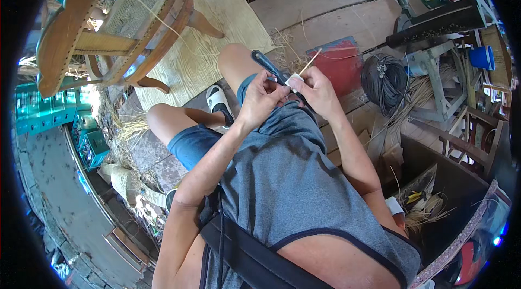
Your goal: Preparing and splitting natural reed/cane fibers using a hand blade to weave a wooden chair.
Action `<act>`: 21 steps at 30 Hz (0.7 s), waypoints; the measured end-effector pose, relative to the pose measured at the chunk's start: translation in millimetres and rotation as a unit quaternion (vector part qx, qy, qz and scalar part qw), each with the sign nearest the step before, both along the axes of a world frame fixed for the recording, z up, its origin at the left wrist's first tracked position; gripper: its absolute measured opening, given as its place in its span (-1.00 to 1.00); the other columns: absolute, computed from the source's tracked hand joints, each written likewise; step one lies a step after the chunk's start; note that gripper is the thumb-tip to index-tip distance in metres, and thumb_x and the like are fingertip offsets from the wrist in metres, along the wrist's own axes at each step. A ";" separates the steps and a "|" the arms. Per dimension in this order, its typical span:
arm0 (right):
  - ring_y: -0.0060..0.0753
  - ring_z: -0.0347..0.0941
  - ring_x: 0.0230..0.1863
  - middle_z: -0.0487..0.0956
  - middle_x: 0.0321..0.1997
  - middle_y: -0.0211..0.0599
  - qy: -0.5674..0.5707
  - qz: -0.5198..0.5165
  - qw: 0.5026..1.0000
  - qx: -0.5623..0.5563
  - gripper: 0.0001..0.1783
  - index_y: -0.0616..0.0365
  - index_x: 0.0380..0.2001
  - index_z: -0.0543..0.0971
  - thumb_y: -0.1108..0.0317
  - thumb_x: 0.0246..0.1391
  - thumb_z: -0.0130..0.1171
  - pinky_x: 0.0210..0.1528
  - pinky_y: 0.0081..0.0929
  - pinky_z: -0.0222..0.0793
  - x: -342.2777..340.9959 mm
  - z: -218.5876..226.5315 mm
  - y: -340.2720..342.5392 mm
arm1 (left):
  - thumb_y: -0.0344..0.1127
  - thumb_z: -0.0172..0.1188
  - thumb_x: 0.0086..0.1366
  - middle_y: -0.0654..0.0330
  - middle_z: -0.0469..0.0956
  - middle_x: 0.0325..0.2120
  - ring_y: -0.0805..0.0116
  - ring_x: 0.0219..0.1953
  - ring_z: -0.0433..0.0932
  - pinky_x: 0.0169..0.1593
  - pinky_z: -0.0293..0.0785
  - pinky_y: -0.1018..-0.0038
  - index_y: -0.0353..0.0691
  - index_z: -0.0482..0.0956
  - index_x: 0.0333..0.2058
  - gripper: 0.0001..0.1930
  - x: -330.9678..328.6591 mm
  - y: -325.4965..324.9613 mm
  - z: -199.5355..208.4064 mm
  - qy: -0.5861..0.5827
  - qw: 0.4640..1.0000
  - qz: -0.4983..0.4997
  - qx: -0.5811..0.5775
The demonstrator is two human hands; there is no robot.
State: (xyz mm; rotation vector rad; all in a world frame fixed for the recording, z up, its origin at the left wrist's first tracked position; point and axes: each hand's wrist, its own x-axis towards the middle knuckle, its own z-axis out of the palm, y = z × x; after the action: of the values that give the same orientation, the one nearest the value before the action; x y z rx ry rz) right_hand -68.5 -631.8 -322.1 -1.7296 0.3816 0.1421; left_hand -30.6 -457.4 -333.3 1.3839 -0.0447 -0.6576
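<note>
- Our left hand [259,99] has its fingers curled tight on a dark-handled knife [269,65], over our lap.
- Our right hand [317,91] pinches a thin pale cane strip [311,62] and a small white piece [294,79], touching the knife.
- Wooden cane-seat chair [116,23] far left on a plywood sheet [217,28], well apart.
- Black wire coil [384,80] near right; bare plank floor [336,7] beyond the hands.

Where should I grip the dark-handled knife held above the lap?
Grip the dark-handled knife by its long handle, coming from the upper left: that end juts free past the left hand, while the blade end is buried between both hands beside the right hand.
</note>
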 end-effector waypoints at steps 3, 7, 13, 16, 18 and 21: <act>-0.51 0.46 -0.69 0.54 -0.62 -0.31 0.084 0.179 0.976 0.090 -0.44 0.26 -0.45 0.49 -0.06 0.32 -0.13 -0.64 -0.53 0.36 2.2 4.2 -14.1 | -0.40 0.25 0.25 0.24 0.51 -0.53 0.56 -0.52 0.48 -0.45 0.46 0.62 -0.33 0.35 -0.21 -0.74 -2.6 -2.3 -1.1 -0.014 1.000 -0.015 0.003; -0.49 0.43 -0.72 0.48 -0.71 -0.33 0.042 0.165 0.984 -0.047 -0.43 0.27 -0.51 0.49 -0.05 0.32 -0.14 -0.64 -0.48 0.34 6.2 4.9 -16.8 | -0.28 0.25 0.28 0.26 0.49 -0.55 0.58 -0.54 0.47 -0.48 0.45 0.61 -0.35 0.41 -0.25 -0.74 4.0 -4.8 40.8 0.037 0.989 -0.010 0.146; -0.26 0.49 -0.66 0.48 -0.70 -0.17 0.023 0.167 0.982 -0.088 -0.51 0.29 -0.47 0.50 0.07 0.31 -0.09 -0.56 -0.32 0.36 16.7 22.5 -8.2 | -0.21 0.15 0.33 0.35 0.46 -0.63 0.60 -0.61 0.42 -0.55 0.39 0.60 -0.34 0.59 -0.36 -0.74 14.2 6.9 16.0 -0.015 0.985 -0.106 0.132; -0.41 0.46 -0.63 0.48 -0.68 -0.24 -0.098 0.163 0.969 -0.157 -0.51 0.31 -0.46 0.53 0.08 0.32 -0.10 -0.53 -0.40 0.36 8.2 6.8 2.3 | -0.30 0.14 0.31 0.33 0.44 -0.68 0.56 -0.64 0.38 -0.56 0.31 0.51 -0.36 0.57 -0.37 -0.80 7.5 6.0 14.0 -0.101 0.976 -0.107 0.161; -0.35 0.47 -0.59 0.48 -0.67 -0.21 -0.098 0.145 0.974 -0.141 -0.54 0.31 -0.42 0.54 0.11 0.31 -0.09 -0.48 -0.36 0.36 5.3 6.5 8.1 | -0.37 0.11 0.31 0.29 0.41 -0.68 0.55 -0.62 0.34 -0.54 0.28 0.50 -0.37 0.54 -0.38 -0.84 3.6 5.7 29.0 -0.236 0.939 -0.108 0.227; -0.45 0.43 -0.63 0.48 -0.68 -0.27 -0.081 0.106 0.989 -0.070 -0.54 0.28 -0.37 0.59 0.09 0.32 -0.10 -0.52 -0.40 0.33 1.2 13.2 13.1 | -0.40 0.09 0.32 0.29 0.38 -0.66 0.57 -0.58 0.30 -0.51 0.27 0.53 -0.35 0.51 -0.39 -0.86 -1.1 13.9 26.4 -0.223 0.955 -0.105 0.165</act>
State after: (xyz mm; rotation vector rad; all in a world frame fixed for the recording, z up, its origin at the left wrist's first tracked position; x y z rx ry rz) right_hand -67.3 -618.7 -308.9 -1.9041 0.0880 0.1297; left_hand -31.7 -443.5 -307.0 1.8494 -0.4654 -0.5283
